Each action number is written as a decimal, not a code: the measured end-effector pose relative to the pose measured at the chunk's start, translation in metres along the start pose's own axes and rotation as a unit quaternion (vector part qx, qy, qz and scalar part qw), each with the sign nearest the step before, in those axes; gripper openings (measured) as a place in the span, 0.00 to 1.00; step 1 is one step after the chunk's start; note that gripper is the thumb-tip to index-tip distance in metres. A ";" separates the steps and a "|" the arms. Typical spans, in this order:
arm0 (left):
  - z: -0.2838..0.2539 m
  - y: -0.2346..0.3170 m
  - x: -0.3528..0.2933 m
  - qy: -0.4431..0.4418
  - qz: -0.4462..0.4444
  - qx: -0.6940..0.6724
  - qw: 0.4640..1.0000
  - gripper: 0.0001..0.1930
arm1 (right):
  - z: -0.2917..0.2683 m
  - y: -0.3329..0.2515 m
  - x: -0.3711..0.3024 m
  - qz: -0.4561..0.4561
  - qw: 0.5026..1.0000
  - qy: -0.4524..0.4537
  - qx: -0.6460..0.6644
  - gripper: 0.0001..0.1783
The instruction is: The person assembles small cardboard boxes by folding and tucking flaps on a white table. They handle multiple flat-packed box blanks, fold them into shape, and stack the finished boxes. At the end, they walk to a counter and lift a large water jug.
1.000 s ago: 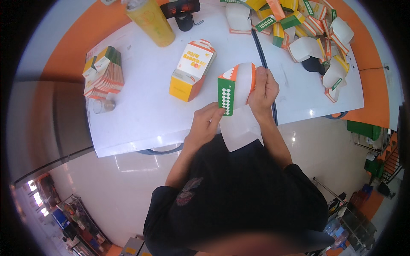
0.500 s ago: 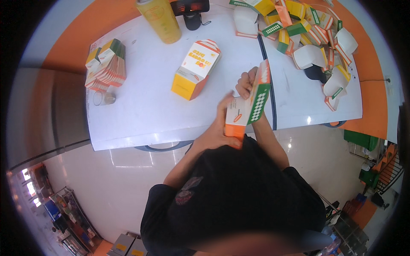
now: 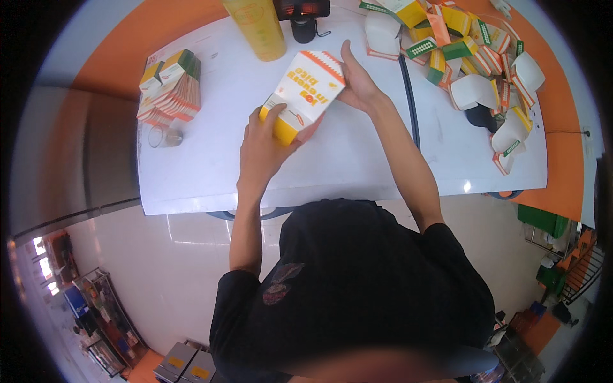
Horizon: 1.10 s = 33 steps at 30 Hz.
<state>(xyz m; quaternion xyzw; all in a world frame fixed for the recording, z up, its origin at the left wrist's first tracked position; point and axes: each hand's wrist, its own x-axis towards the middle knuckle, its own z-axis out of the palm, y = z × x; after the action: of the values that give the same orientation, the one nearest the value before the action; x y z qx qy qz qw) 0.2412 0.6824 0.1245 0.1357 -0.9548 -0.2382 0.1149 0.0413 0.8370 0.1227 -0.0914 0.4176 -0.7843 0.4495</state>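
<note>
A food carton (image 3: 308, 90), white with an orange zigzag top edge and a yellow end, is between my two hands above the table. My left hand (image 3: 263, 143) grips the yellow end, with fingers over its upper face. Against the carton's right side rests my right hand (image 3: 359, 83), its thumb raised and its fingers mostly hidden behind the carton. Whether more cartons are nested inside this one cannot be made out.
Flat-stacked cartons (image 3: 172, 89) stand at the left beside a clear cup (image 3: 165, 136). A yellow tumbler (image 3: 257, 32) and a black device (image 3: 302, 22) are at the back. Loose cartons (image 3: 469, 48) pile up at the right, beyond a dark seam (image 3: 410, 102) in the white table (image 3: 223, 172).
Both hands have moved forward from near my body, where they held a carton with orange and green sides. They are now on the white-and-yellow carton that lay untouched on the table.
</note>
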 end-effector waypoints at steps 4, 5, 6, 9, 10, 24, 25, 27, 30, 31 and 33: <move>0.031 -0.013 0.024 -0.091 -0.088 0.038 0.991 0.40 | -0.020 0.012 0.040 0.007 0.989 -0.002 -0.145 0.42; 0.039 -0.014 0.029 -0.097 -0.093 0.012 0.991 0.42 | -0.029 0.014 0.047 -0.027 0.964 0.008 -0.265 0.43; 0.047 -0.013 0.034 -0.122 -0.114 -0.008 0.986 0.45 | -0.038 0.016 0.052 -0.040 0.924 0.048 -0.377 0.44; 0.073 -0.005 0.044 -0.146 -0.128 0.040 0.980 0.48 | -0.063 0.022 0.063 -0.051 0.842 0.150 -0.515 0.49; 0.081 -0.002 0.048 -0.136 -0.117 0.078 0.981 0.48 | -0.070 0.025 0.065 -0.054 0.826 0.179 -0.532 0.51; 0.129 0.015 0.074 -0.055 -0.025 0.095 0.994 0.39 | -0.102 0.021 0.059 -0.098 0.774 0.208 -0.590 0.43; 0.133 0.015 0.075 -0.060 -0.021 0.102 0.993 0.39 | -0.105 0.023 0.061 -0.099 0.767 0.200 -0.602 0.42; 0.142 0.017 0.080 -0.043 -0.011 0.141 0.989 0.38 | -0.111 0.031 0.067 -0.138 0.703 0.223 -0.661 0.44; 0.147 0.020 0.089 -0.072 -0.014 0.143 0.987 0.39 | -0.127 0.042 0.071 -0.158 0.649 0.231 -0.708 0.46; 0.144 0.019 0.092 -0.102 -0.023 0.139 0.985 0.41 | -0.131 0.046 0.073 -0.159 0.636 0.238 -0.716 0.46; 0.134 0.016 0.103 -0.155 -0.028 0.136 0.978 0.45 | -0.135 0.051 0.079 -0.162 0.626 0.260 -0.717 0.43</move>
<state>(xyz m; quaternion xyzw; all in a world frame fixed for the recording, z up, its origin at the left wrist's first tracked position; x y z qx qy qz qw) 0.1038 0.7203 0.0328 0.1385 -0.9802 -0.1277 -0.0609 -0.0421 0.8397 -0.0188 -0.2431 0.9258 -0.2886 -0.0202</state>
